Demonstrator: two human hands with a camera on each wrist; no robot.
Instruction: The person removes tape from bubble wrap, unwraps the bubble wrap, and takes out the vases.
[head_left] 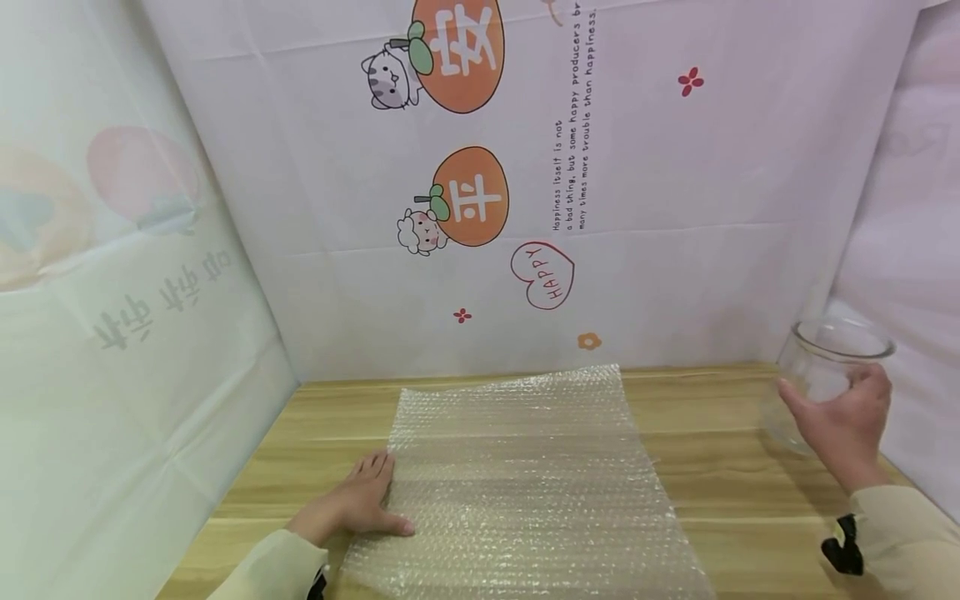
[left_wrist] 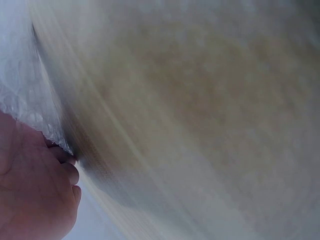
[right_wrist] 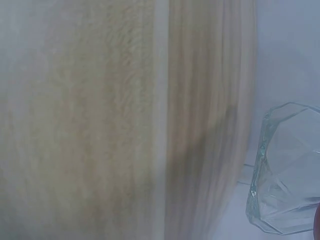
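A sheet of bubble wrap [head_left: 525,483] lies spread over the wooden table. My left hand [head_left: 360,500] rests at its left edge, thumb on the wrap and the other fingers stretched out along the border. In the left wrist view that hand [left_wrist: 35,185] shows beside the crinkled edge of the bubble wrap [left_wrist: 30,95]. Over at the right, my right hand [head_left: 847,417] grips a clear glass jar [head_left: 817,367] with a wide round mouth. The right wrist view shows the jar's faceted base [right_wrist: 285,170]; only a sliver of a finger appears there.
The wood-grain table [head_left: 705,417] ends at a white printed cloth [head_left: 660,275] hanging behind it. More cloth hangs at the left [head_left: 135,400] and right sides, with the jar close to the right one.
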